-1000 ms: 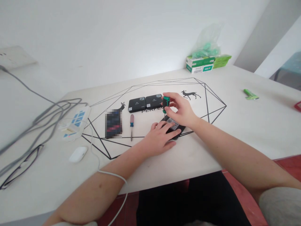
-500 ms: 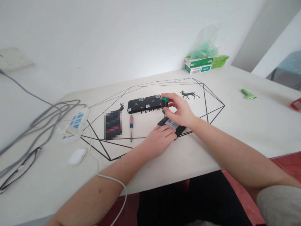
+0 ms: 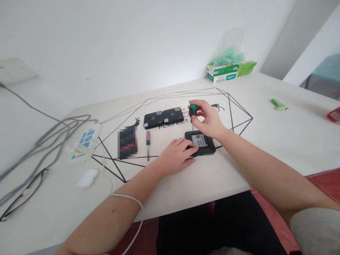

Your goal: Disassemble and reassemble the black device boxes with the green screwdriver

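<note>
A flat black device box (image 3: 209, 149) lies on the table with its white printed label (image 3: 199, 140) facing up. My left hand (image 3: 177, 156) grips its left side, fingers over the edge and onto the label. In my right hand (image 3: 208, 118) is a small green-and-black screwdriver (image 3: 193, 110), held upright by the handle. Its thin shaft points down at the box's far edge, near the left corner; I cannot tell whether the tip touches. A second screwdriver (image 3: 148, 139), with a clear reddish handle, lies left of my left hand. Two similar black boxes (image 3: 153, 119) (image 3: 173, 115) sit side by side behind.
At left are a power strip (image 3: 86, 141), grey cables (image 3: 57, 141), a white earbud case (image 3: 88, 177) and glasses (image 3: 25, 194). A white cable (image 3: 127, 201) crosses my left forearm. Green-and-white boxes (image 3: 222, 72) stand by the wall; a green wrapper (image 3: 278, 104) lies right.
The box has turned to lie straighter and shifted right. My right hand and the screwdriver moved slightly right with it. My left hand slid back toward the box's left side, uncovering more of it.
</note>
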The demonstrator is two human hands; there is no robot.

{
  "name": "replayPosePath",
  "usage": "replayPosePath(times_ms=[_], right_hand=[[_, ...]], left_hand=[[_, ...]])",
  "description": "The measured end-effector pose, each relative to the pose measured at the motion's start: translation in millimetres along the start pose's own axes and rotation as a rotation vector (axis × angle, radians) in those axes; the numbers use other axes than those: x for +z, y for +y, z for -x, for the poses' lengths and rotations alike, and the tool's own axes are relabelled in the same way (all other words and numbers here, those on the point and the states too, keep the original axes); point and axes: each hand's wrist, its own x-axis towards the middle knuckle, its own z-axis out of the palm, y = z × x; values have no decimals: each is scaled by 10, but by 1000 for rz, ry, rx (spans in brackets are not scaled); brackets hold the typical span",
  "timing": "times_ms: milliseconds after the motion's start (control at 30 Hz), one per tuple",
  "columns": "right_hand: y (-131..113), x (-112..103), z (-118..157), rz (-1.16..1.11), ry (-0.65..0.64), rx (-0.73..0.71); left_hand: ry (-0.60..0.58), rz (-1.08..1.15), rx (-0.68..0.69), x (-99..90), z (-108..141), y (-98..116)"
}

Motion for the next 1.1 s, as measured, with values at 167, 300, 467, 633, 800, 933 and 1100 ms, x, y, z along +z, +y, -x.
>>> replayPosePath(times_ms=[167,300,467,633,800,933,1100], right_hand=[[46,-15,3,19,24,15],[45,-38,3,24,22,45],[11,-48,11,-25,-8,68],[-34,-50,3,-60,-27,63],[-46,-65,-5,-85,7,84],[-40,-82,-2,-94,39,76],[-46,-79,18,-108,61,68]], left_hand=[[41,-4,-59,77,11,-210],[27,-19,-197,26,64,-419],[55,47,-337,-8,94,-416],[-45,261,-330,21,41,-277],[-113,274,-365,13,-7,-254],[-101,273,-356,-8,-7,-245],[-79,231,-365,-47,44,-254]])
